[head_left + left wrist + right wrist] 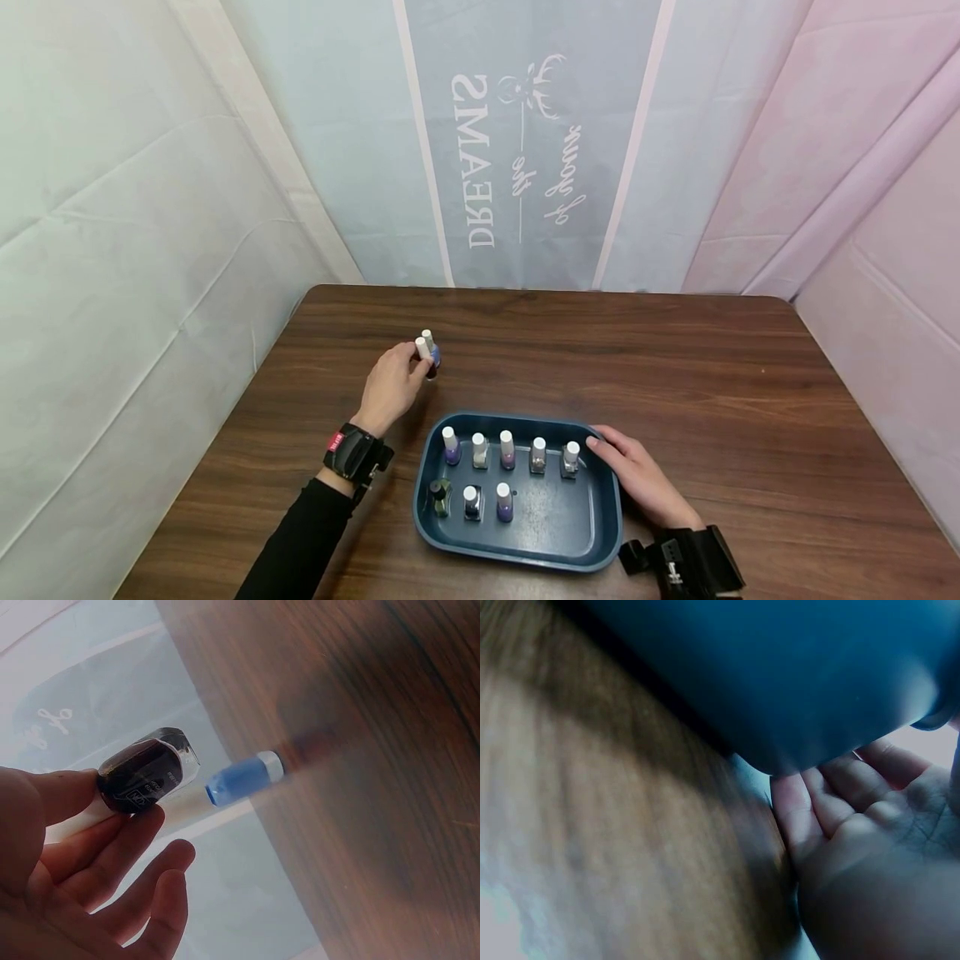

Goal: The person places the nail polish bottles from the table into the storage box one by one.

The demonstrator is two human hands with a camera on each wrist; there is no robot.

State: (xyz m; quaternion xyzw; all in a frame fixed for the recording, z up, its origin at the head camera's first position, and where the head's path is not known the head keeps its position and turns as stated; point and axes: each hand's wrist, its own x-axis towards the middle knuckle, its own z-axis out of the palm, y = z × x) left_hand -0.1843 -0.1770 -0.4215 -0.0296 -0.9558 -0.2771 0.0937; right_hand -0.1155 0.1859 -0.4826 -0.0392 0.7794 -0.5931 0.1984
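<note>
My left hand (390, 387) pinches a dark nail polish bottle (142, 776) by its white cap, between thumb and fingers. Just beyond it stands a blue nail polish bottle (244, 780) with a white cap, upright on the table; in the head view the held bottle partly covers it. My right hand (637, 475) grips the right end of a dark blue tray (525, 565), thumb over the rim and fingers against the outer wall. The right wrist view shows the tray's outside (795, 682) close up, fingertips at its lower edge.
Several nail polish bottles stand in the tray: a back row with white caps, including a purple one (452, 454), and a front row with a black-capped one (438, 498) at its left. The wooden table (675, 358) ends at a fabric backdrop (540, 267).
</note>
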